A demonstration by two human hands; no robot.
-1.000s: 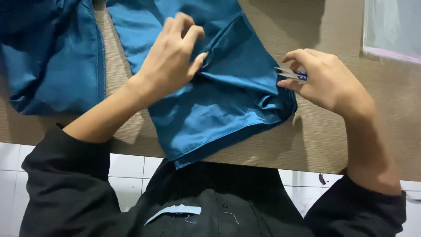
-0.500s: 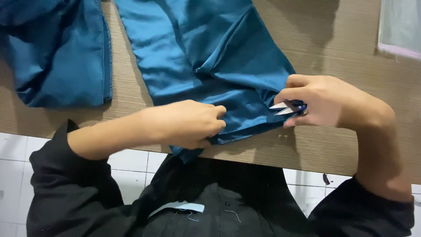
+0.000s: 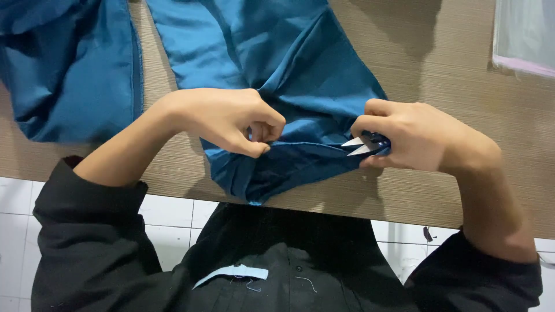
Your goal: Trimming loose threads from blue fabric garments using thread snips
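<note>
Across the brown wood-grain worktop (image 3: 439, 63) in front of you lies a large spread of teal-blue fabric (image 3: 277, 58), running from the far edge down to the near edge, where a bunched fold hangs just over the lip. Beside it, at your far left, a second heap of the same blue cloth (image 3: 69, 69) sits apart from the first, with a strip of bare worktop between them. At the far right corner a pale, clear plastic sheet (image 3: 523, 34) rests on the surface, well away from your hands. Your left hand (image 3: 222, 118) is clenched on the folded edge of the fabric, its fingers (image 3: 263, 130) pinching the fold near the middle. Your right hand (image 3: 413, 136) is closed around a small pair of thread snips (image 3: 361, 144) with a blue handle, the silver blades pointing left and touching the same fold; the blades stand slightly parted.
</note>
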